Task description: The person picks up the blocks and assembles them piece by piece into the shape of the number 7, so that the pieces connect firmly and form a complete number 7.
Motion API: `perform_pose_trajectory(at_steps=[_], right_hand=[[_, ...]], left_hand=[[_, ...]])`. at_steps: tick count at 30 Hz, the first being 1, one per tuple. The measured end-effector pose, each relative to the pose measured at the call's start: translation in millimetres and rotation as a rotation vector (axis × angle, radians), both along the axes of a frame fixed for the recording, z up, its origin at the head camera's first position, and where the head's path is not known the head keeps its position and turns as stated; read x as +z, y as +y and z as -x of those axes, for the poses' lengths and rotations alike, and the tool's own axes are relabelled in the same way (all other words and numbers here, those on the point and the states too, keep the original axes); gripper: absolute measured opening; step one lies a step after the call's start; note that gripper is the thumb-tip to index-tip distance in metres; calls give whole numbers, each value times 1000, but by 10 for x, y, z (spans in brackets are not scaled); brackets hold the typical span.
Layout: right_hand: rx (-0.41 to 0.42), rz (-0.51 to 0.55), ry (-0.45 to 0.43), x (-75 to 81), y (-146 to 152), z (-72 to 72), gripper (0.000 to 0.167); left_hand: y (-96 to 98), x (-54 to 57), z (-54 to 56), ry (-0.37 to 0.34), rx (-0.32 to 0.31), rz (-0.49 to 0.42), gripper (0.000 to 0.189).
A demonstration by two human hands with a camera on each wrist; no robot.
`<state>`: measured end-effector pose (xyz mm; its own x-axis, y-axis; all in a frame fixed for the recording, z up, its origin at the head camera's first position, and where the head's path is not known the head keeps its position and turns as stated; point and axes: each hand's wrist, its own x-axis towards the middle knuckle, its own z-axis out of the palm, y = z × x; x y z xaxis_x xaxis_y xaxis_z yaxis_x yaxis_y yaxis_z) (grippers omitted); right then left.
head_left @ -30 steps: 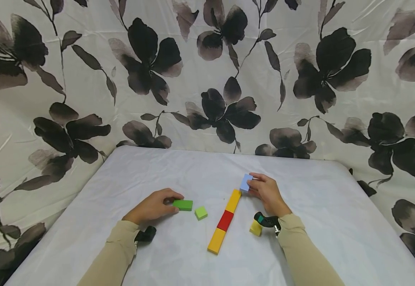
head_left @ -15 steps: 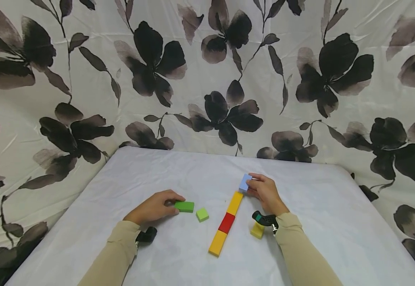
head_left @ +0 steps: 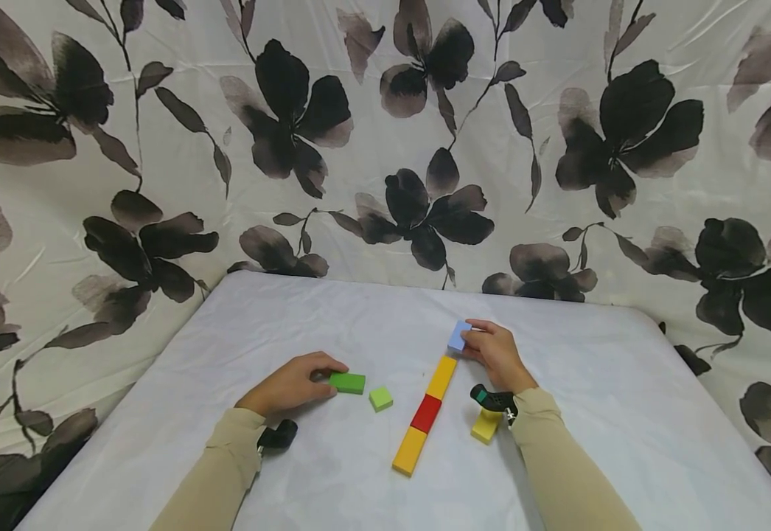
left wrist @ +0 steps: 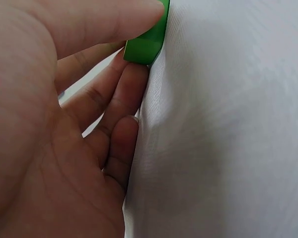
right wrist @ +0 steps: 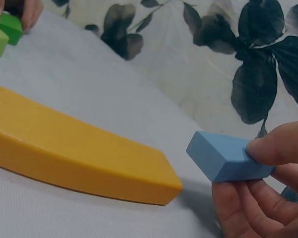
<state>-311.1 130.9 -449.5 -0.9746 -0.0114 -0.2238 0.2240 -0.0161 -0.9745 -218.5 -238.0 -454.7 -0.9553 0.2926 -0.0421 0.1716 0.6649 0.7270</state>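
The left hand pinches one end of a green block on the white cloth; just beside it lies a lime block, then a slanting row, a near orange block, a red block and a far orange block; past that, a blue block is raised, pinched between the right hand's thumb and fingers, a yellow block near the wrist

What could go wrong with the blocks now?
The right hand's fingers hold the blue block off the table, near the end of the orange-and-red row; it might slip, or bump the row crooked. The yellow block lies close to the right black wristband; one careless move could knock it.
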Motion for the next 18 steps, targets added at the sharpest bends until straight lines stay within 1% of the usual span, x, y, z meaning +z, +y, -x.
perform_pose_trajectory(at_steps=[9, 12, 18], right_hand=[[-3, -21, -15, -8, 4, 22, 46], [6, -26, 0, -16, 8, 23, 46], [33, -70, 37, -33, 16, 40, 45]], left_hand=[[7, -7, -5, -7, 25, 6, 34], [11, -15, 0, -2, 22, 1, 34], [7, -4, 2, 2, 11, -14, 35]])
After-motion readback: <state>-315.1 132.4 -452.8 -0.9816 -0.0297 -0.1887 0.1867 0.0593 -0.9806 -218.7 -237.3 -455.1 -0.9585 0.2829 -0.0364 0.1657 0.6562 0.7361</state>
